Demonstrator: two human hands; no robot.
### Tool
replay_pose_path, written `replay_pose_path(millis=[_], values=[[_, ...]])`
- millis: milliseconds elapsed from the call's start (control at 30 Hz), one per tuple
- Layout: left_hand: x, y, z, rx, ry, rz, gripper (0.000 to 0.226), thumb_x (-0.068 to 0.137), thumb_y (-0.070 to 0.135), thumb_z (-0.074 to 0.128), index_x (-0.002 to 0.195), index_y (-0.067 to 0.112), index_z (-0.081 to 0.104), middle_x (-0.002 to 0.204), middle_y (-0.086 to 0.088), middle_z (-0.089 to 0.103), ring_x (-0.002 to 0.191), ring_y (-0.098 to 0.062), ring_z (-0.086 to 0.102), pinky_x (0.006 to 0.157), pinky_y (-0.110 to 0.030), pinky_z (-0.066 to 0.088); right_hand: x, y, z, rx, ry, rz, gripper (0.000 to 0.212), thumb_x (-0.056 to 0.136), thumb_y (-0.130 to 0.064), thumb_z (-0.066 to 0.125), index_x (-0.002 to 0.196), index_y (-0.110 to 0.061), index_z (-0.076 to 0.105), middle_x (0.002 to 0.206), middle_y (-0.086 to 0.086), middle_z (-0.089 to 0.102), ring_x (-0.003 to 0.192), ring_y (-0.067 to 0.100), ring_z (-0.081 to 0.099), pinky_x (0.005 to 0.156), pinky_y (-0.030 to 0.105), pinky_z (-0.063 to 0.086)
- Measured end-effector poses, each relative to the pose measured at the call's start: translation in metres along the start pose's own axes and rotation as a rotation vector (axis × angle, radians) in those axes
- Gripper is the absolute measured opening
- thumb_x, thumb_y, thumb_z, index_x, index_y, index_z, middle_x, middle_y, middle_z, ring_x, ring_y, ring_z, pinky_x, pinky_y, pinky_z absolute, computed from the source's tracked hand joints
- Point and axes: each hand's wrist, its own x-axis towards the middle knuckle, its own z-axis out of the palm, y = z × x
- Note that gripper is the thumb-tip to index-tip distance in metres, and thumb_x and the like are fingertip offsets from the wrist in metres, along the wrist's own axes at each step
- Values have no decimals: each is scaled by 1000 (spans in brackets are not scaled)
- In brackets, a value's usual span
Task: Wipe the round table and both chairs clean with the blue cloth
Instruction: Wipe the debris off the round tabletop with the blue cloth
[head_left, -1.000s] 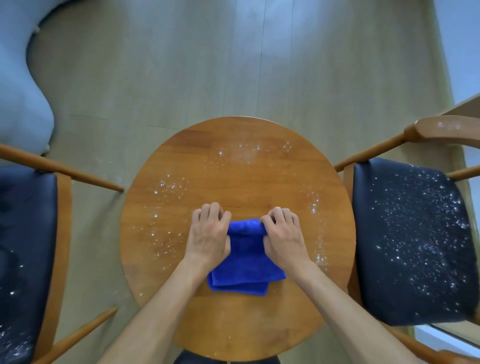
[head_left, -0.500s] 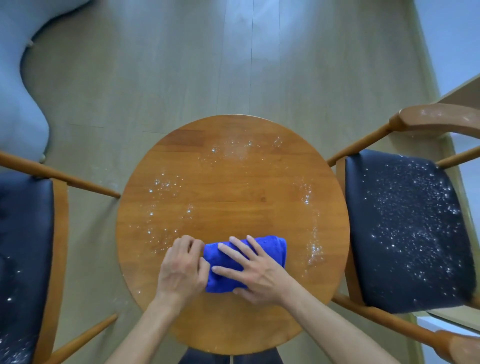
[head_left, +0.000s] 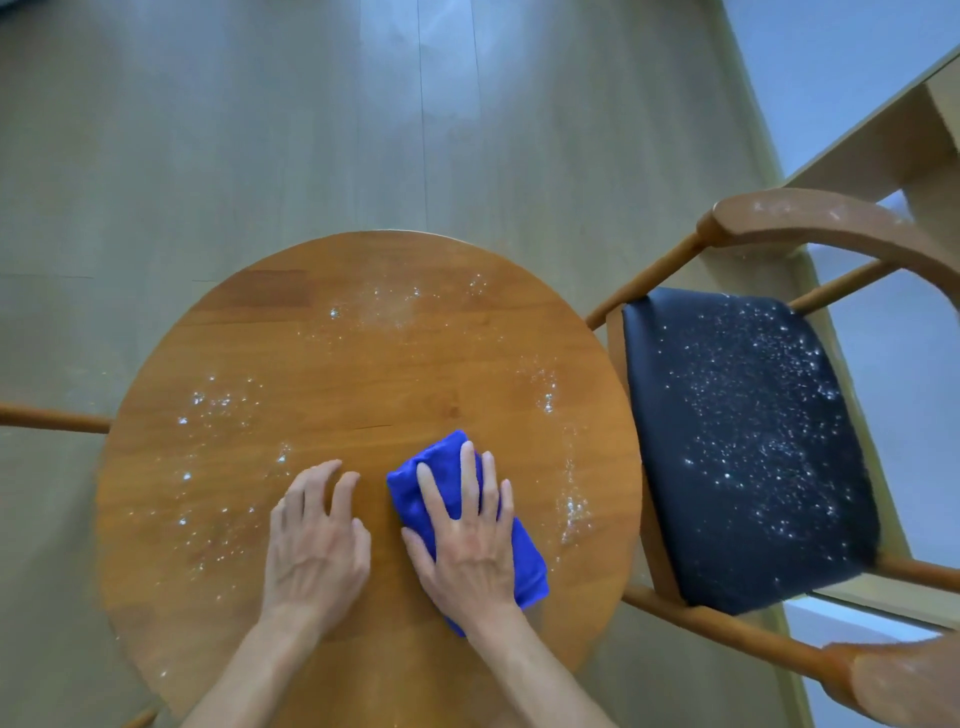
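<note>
The round wooden table (head_left: 332, 358) carries white powder specks at its left, far and right parts. A folded blue cloth (head_left: 426, 478) lies on the near right half of the table. My right hand (head_left: 467, 535) lies flat on top of the cloth with straight fingers pressing it down. My left hand (head_left: 317, 540) rests on the bare wood just left of the cloth, fingers loosely bent and holding nothing. On the right stands a wooden chair with a black seat (head_left: 748, 447) dusted with white specks. Only an arm rail (head_left: 52, 418) of the left chair shows.
Pale wood-plank floor (head_left: 363, 130) lies beyond the table. The right chair's curved wooden backrest (head_left: 841, 223) also has white specks. A light wooden shelf or desk edge (head_left: 883, 140) stands at the far right, close behind that chair.
My left hand let go of the cloth and now rests on the table. My right hand turned the cloth and slid it rightward. The camera view shifted right, hiding the left chair's seat.
</note>
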Motion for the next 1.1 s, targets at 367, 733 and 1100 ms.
replay_pose_path(millis=[367, 733, 1100], values=[[34, 15, 32, 214, -200, 119, 68, 89, 48, 30, 142, 10, 46, 153, -23, 29, 139, -44, 27, 110, -64, 23, 17, 160, -15, -8, 237, 627, 42, 86, -23, 68, 124, -9, 61, 136, 28, 47, 98, 46, 55, 77, 50, 46], [31, 4, 51, 222, -179, 137, 66, 97, 51, 13, 148, 12, 28, 157, -22, 18, 145, -41, 16, 113, -63, 16, 48, 22, 4, 108, 267, 233, 48, 92, -42, 53, 133, -18, 54, 146, 19, 41, 115, 37, 51, 87, 45, 44], [32, 2, 53, 204, -146, 123, 66, 96, 54, 9, 149, 16, 26, 159, -18, 14, 146, -39, 13, 114, -62, 15, 93, 176, -20, 42, 225, 712, 49, 88, -28, 64, 134, -14, 54, 144, 24, 40, 109, 47, 50, 83, 52, 42]])
